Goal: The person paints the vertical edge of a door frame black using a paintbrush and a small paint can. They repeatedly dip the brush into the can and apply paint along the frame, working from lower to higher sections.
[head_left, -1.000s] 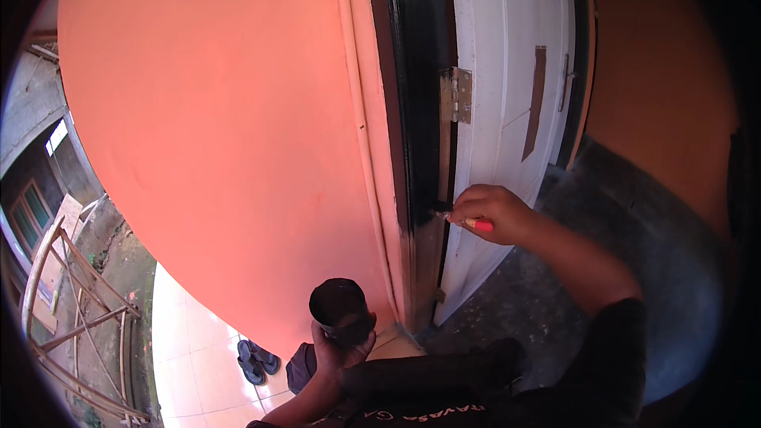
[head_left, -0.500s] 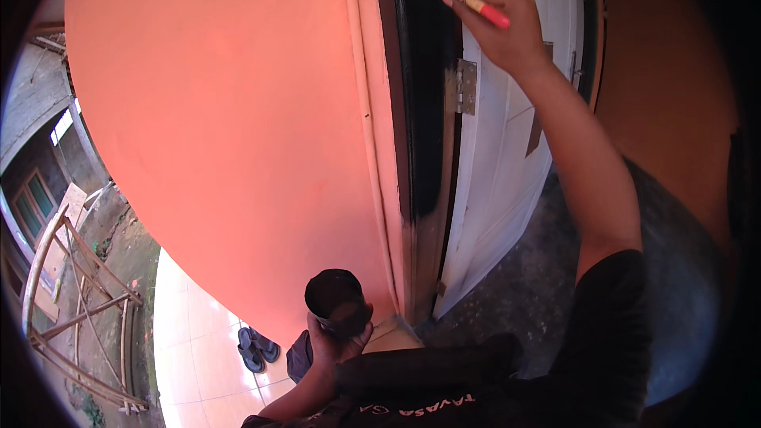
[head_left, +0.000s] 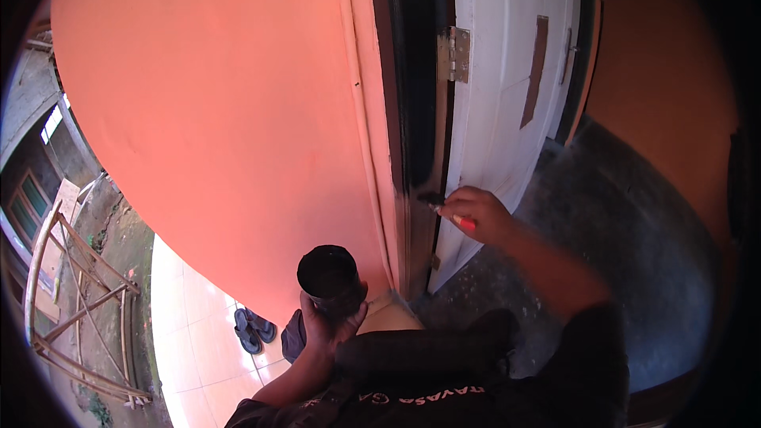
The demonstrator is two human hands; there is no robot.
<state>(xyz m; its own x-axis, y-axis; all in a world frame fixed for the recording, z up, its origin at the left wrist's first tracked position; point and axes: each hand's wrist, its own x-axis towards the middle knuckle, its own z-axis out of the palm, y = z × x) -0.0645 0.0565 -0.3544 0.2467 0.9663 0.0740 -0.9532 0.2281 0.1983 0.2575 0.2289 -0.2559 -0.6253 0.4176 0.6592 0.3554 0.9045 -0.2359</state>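
My right hand (head_left: 479,214) is closed round a paintbrush (head_left: 466,223) with a red-ended handle. Its dark bristles touch or nearly touch the door frame (head_left: 420,111), close to where the glossy black paint gives way to a duller brown-grey stretch below. Low in front of me, my left hand (head_left: 325,326) grips a dark paint can (head_left: 329,273) from underneath and the sides. The can is upright with its mouth toward me; its inside looks black. Beside the frame stands the white door (head_left: 495,87), hung on a metal hinge (head_left: 458,55).
An orange wall (head_left: 214,135) fills the left, with a pipe-like strip (head_left: 354,87) running down beside the frame. Dark sandals (head_left: 252,330) lie on pale tiles (head_left: 190,317). A wooden trestle (head_left: 79,309) stands outside at far left. Grey floor (head_left: 602,246) extends to the right.
My right hand has come down along the door frame with the paintbrush, from near the top to the lower part. The left hand still holds the can; the view has tilted slightly downward.
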